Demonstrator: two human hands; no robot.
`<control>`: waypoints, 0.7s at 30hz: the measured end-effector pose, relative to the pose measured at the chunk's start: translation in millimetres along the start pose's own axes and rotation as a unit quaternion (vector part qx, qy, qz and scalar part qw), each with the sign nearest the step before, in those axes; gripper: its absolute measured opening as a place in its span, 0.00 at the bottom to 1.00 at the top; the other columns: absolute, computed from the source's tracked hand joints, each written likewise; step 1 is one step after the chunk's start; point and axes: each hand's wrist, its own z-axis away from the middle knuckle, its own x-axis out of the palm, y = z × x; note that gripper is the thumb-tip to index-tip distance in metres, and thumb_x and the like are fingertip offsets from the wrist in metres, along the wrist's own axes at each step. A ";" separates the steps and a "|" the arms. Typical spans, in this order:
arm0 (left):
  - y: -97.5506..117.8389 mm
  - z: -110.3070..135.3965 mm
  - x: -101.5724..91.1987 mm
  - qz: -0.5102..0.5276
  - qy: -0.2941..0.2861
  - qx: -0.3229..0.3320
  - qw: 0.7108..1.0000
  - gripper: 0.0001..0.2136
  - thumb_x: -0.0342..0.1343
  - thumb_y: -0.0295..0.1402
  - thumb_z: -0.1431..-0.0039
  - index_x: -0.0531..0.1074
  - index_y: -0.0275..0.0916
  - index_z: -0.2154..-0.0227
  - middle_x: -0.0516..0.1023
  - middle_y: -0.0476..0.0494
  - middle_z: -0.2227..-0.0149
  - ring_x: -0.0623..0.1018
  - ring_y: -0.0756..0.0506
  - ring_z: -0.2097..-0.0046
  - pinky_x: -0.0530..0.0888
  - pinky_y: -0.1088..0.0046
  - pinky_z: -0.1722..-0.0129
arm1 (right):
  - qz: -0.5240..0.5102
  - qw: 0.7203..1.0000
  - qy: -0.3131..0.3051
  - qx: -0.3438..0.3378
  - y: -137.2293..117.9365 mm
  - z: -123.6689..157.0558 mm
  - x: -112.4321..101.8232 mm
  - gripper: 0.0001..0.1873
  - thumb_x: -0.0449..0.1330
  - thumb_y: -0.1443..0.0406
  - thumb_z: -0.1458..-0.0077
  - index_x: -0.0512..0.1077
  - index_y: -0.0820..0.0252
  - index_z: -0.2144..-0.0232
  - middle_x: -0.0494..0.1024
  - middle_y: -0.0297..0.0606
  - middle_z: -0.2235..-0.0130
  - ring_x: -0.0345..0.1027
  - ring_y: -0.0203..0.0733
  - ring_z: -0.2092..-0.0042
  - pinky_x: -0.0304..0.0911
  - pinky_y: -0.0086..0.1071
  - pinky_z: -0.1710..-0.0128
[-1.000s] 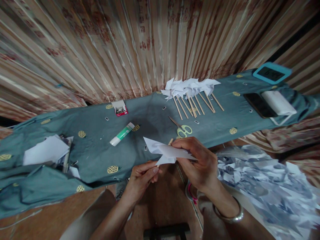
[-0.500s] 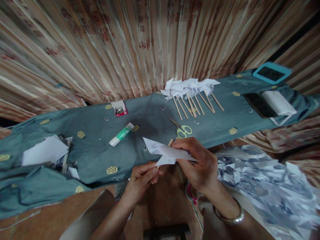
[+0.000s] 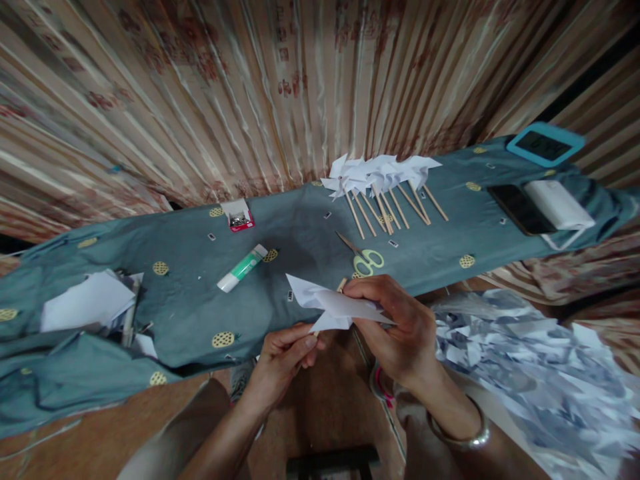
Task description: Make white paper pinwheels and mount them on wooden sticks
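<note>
A white paper pinwheel (image 3: 333, 305) is held between my two hands, over the near edge of the cloth-covered table. My left hand (image 3: 290, 350) is closed, its thumb and fingers pinching the pinwheel's thin wooden stick below the paper. The stick's other end (image 3: 342, 285) pokes out above the folded blades. With thumb and fingers, my right hand (image 3: 395, 327) grips the pinwheel's right side, and its fingertips are partly hidden by the paper. Green-handled scissors (image 3: 367, 260) lie just beyond my right hand. A glue stick (image 3: 243, 268) rests to the left.
Several finished pinwheels (image 3: 383, 175) lie in a row at the back. A small box of metal pins (image 3: 240, 219), paper sheets (image 3: 87, 303), a phone (image 3: 520, 209) and a blue-framed clock (image 3: 545, 144) are on the table. A heap of white paper pieces (image 3: 530, 373) sits at right.
</note>
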 end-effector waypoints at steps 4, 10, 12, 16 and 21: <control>-0.3 -0.6 -0.3 -0.001 -0.002 0.003 1.000 0.13 0.70 0.42 0.55 0.82 0.36 0.76 0.76 0.47 0.77 0.65 0.55 0.78 0.61 0.78 0.77 | -0.006 1.000 -0.002 0.011 0.0 0.0 0.0 0.09 0.58 0.74 0.45 0.74 0.57 0.64 0.81 0.35 0.65 0.75 0.38 0.62 0.69 0.32 0.61; -3.6 -2.9 -2.6 -0.002 0.000 0.015 1.000 0.12 0.71 0.42 0.55 0.82 0.38 0.76 0.75 0.48 0.77 0.65 0.56 0.78 0.61 0.79 0.77 | -0.076 0.989 -0.006 0.126 1.0 2.4 2.7 0.08 0.59 0.72 0.47 0.76 0.56 0.67 0.81 0.33 0.65 0.75 0.37 0.63 0.69 0.29 0.61; -6.2 -4.2 -4.4 -0.010 -0.003 0.019 1.000 0.12 0.70 0.42 0.55 0.82 0.37 0.76 0.74 0.49 0.79 0.65 0.55 0.78 0.60 0.79 0.78 | -0.128 0.973 -0.002 0.191 4.5 3.0 5.8 0.05 0.62 0.68 0.46 0.77 0.57 0.67 0.82 0.34 0.65 0.75 0.37 0.63 0.69 0.29 0.61; -12.6 -5.6 -6.9 -0.022 0.010 0.015 1.000 0.12 0.70 0.42 0.55 0.82 0.37 0.75 0.74 0.48 0.79 0.65 0.55 0.79 0.61 0.78 0.79 | -0.235 0.927 0.008 0.291 18.7 -0.2 13.5 0.07 0.67 0.61 0.50 0.78 0.58 0.70 0.82 0.35 0.68 0.73 0.37 0.68 0.68 0.29 0.67; -19.8 -3.7 -6.9 -0.032 0.061 -0.004 0.998 0.15 0.71 0.42 0.58 0.83 0.37 0.70 0.75 0.48 0.79 0.66 0.55 0.80 0.61 0.78 0.79 | -0.335 0.857 -0.055 0.388 42.2 -7.5 25.2 0.13 0.71 0.59 0.62 0.77 0.60 0.73 0.80 0.33 0.73 0.70 0.36 0.70 0.66 0.30 0.67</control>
